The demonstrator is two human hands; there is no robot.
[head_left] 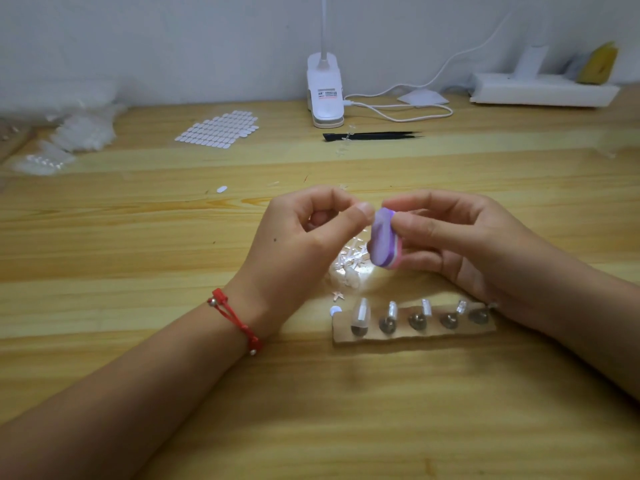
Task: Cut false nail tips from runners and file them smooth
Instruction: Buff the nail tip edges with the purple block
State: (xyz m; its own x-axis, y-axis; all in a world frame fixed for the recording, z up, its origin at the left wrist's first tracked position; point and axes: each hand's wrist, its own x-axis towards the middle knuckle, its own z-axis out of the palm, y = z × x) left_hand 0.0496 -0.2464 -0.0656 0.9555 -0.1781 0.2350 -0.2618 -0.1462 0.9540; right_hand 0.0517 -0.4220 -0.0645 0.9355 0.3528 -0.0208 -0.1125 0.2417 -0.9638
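Above the table (138, 237), right hand (460, 237) gripping buffer block (386, 242), left hand (304, 237) pinched.

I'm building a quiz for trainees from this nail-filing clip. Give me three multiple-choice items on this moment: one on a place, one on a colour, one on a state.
1. Where do the black tweezers lie?
A. In front of the clip lamp
B. On the cardboard strip
C. In the left hand

2. What colour is the cord on the left wrist?
A. Blue
B. Red
C. Green

3. What is the right hand doing?
A. Lying flat on the table
B. Holding scissors
C. Gripping the purple file block

Key: 1 A, they lie just nearer than the lamp's base; 2 B, the bracelet is red; 3 C, thumb and fingers clamp the block.
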